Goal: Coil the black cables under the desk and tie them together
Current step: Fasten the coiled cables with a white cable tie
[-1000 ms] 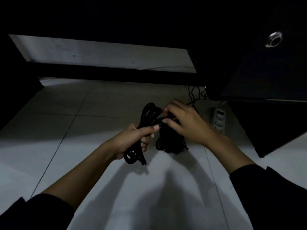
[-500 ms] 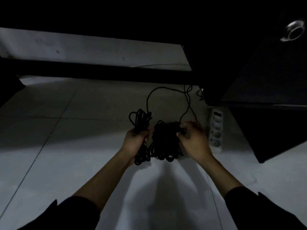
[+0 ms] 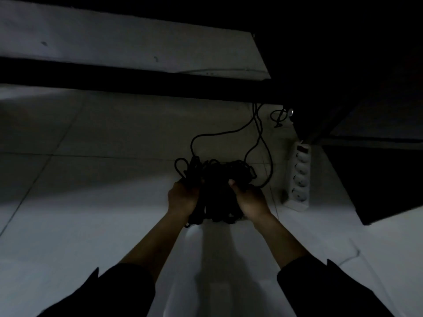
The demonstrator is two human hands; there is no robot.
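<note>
My left hand (image 3: 182, 199) and right hand (image 3: 250, 200) both grip the coiled black cables (image 3: 217, 188), loose tails (image 3: 261, 143) trailing toward one o'clock.

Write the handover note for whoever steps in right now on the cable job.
Left hand: grips the left side of the black cable bundle.
Right hand: grips the right side of the same bundle.
The bundle is held between both hands over the tiled floor; loose cable ends trail from it toward the back under the desk. A white power strip lies on the floor to the right.
Done: cables gathered into coils.
Left: no tie is visible; bind the bundle, take in the loose ends.
</note>
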